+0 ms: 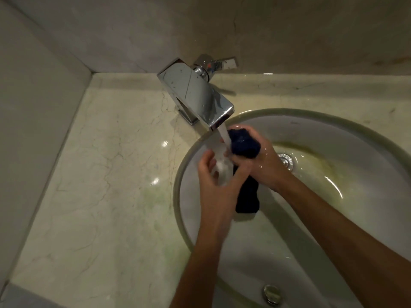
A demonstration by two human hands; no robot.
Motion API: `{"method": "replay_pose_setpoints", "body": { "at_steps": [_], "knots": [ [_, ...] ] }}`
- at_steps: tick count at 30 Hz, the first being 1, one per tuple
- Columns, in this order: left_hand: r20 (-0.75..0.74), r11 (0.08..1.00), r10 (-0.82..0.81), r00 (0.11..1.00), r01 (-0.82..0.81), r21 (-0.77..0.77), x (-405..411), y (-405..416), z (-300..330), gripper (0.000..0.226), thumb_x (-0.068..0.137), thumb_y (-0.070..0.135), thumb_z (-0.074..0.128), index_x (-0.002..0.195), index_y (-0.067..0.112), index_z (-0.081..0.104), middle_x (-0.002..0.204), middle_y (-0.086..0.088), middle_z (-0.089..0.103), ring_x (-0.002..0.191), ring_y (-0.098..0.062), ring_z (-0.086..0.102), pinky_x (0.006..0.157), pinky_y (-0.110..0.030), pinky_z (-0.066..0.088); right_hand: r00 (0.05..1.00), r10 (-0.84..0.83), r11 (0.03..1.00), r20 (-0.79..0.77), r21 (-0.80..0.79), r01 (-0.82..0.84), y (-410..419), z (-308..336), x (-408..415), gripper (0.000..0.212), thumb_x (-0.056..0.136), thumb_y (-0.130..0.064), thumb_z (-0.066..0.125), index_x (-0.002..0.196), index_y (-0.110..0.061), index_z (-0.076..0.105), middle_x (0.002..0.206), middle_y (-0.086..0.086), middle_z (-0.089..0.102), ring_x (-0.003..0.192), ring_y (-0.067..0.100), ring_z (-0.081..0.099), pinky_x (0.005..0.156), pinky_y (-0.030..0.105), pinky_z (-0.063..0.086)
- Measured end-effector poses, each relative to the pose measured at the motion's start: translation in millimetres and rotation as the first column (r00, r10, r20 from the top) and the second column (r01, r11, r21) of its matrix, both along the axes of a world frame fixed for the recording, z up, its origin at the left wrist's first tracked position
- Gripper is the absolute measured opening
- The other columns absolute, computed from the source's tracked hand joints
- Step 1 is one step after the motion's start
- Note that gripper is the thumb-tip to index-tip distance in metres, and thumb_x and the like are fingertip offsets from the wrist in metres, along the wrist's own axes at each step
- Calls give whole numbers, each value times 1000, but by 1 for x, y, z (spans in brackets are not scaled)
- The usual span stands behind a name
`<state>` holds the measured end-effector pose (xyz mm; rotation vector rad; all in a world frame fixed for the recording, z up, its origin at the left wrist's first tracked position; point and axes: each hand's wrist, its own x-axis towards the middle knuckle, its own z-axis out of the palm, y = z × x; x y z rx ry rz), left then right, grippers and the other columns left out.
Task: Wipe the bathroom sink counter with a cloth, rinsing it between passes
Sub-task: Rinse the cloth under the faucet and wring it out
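The dark navy, soaked cloth (244, 144) sits bunched over the round white ceramic basin (367, 152), directly beside the stream of running water (223, 135) that falls from the squared chrome faucet spout (200, 96); a loose tail of the same cloth hangs down below the hands toward the basin floor. The right hand (260, 161) has its fingers curled round the upper wad, clamping it, while the left hand (214, 181) is close against it under the stream, its fingers bent, seemingly pinching the cloth where it passes between the two hands, though water blurs that contact and I cannot tell for certain. The step in hand looks like the rinse between passes. To do it well, the wad probably needs opening so the water runs through every fold and not just over the outside, then squeezing from the top down so dirty water drains off the hanging tail into the basin. Keeping the hands low and centred over the metal drain (285, 161) should stop splashes reaching the pale veined marble counter (115, 174), which already shows wet glints. The chrome lever handle (220, 64) behind the spout will need closing before wiping resumes.
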<state>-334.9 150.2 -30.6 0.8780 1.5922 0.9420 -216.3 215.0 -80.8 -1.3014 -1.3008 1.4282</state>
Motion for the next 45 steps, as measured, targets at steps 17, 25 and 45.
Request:
{"method": "replay_pose_setpoints", "body": {
  "at_steps": [17,25,45],
  "knots": [
    [-20,958,246,969,-240,156,18,33,-13,21,84,19,83,92,23,64,85,15,73,81,-2,71,72,-22,59,943,97,975,319,162,-155,-20,-43,15,123,60,-60,84,160,-21,23,154,4,39,140,18,36,114,45,38],
    [-40,901,372,927,-350,257,20,25,-17,23,81,7,83,82,14,61,76,10,67,70,-1,65,65,-20,56,942,71,971,327,195,-140,7,-55,-8,47,77,-26,66,122,-38,65,106,-10,75,94,15,71,82,25,53],
    [34,930,329,944,-330,164,11,51,-11,18,81,9,81,91,11,67,85,-9,72,76,-16,69,67,-25,58,964,-257,950,73,202,238,-20,61,18,19,89,-30,68,107,-28,75,74,-3,71,62,23,65,61,43,58]
  ]
}}
